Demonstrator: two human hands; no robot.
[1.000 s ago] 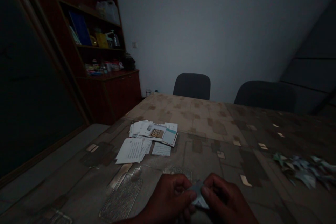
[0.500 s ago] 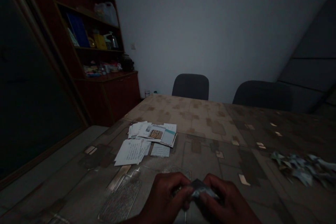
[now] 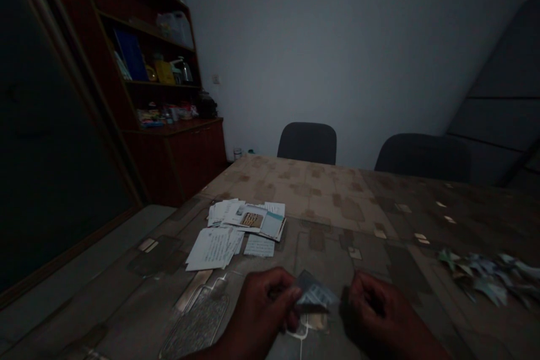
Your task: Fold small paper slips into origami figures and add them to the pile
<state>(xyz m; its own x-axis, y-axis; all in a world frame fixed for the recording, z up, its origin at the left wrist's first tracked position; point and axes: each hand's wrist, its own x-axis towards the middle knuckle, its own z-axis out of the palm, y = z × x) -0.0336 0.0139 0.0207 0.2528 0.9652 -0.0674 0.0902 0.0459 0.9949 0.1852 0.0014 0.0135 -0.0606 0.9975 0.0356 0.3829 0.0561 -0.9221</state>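
My left hand point(image 3: 272, 304) pinches a small folded piece of printed paper point(image 3: 314, 292) between thumb and fingers, just above the table's near part. The paper is grey-blue with a pointed top corner and is slightly blurred. Close to the paper's right tip is my right hand point(image 3: 377, 309), its fingers curled closed. A narrow gap seems to separate it from the paper, and nothing shows in its fingers. Left of centre lie stacks of printed sheets and cards point(image 3: 215, 247), some with text and one with a picture. At the right is a heap of crumpled or folded papers point(image 3: 489, 275).
The table point(image 3: 304, 174) has a patterned brown cover. Two dark chairs point(image 3: 307, 143) stand along its far side. A reddish wooden cabinet point(image 3: 177, 163) with filled shelves is at the left, against a pale wall.
My right hand has come off the folded paper and moved right, fingers still curled. The paper is now in my left hand alone, with more of its face showing.
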